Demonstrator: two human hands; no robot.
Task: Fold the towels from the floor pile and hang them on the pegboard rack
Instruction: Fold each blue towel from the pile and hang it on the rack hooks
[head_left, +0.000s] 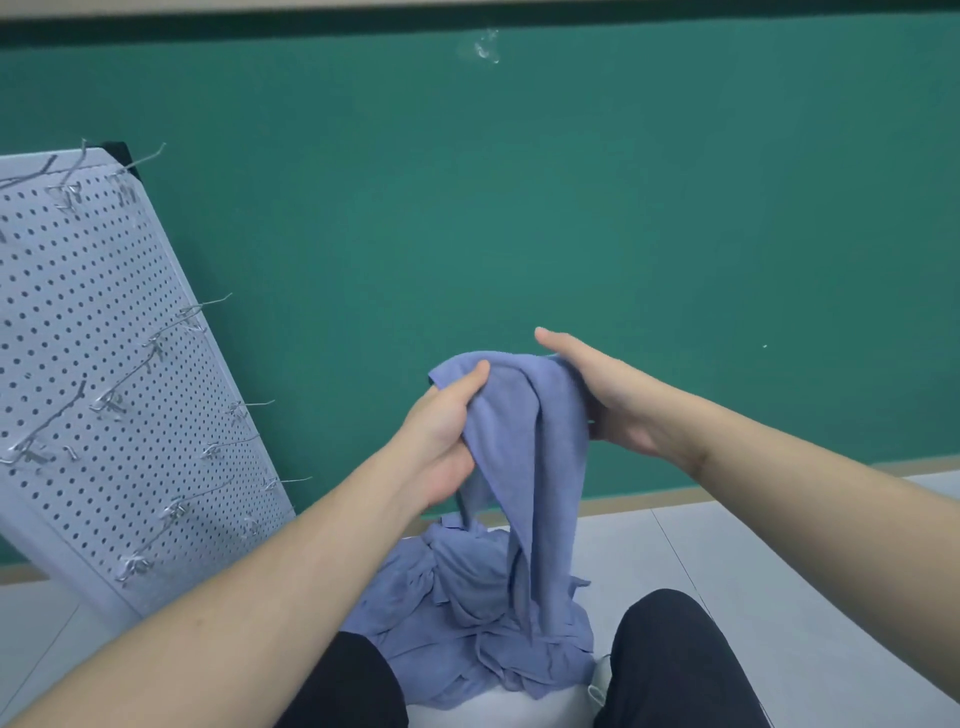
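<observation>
A blue towel (535, 431) hangs lifted above the pile of blue towels (467, 623) on the floor between my knees. My left hand (441, 436) pinches the towel's upper left edge, thumb on top. My right hand (602, 395) holds the upper right part, with its fingers hidden behind the cloth and its thumb pointing up. The towel's lower end still trails into the pile. The white pegboard rack (104, 374) leans at the left, with several bare metal hooks (208, 312) sticking out of it.
A green wall (519, 208) stands right behind the pile. Light grey floor tiles (779, 561) spread to the right. My dark trouser knees (670, 660) frame the pile at the bottom.
</observation>
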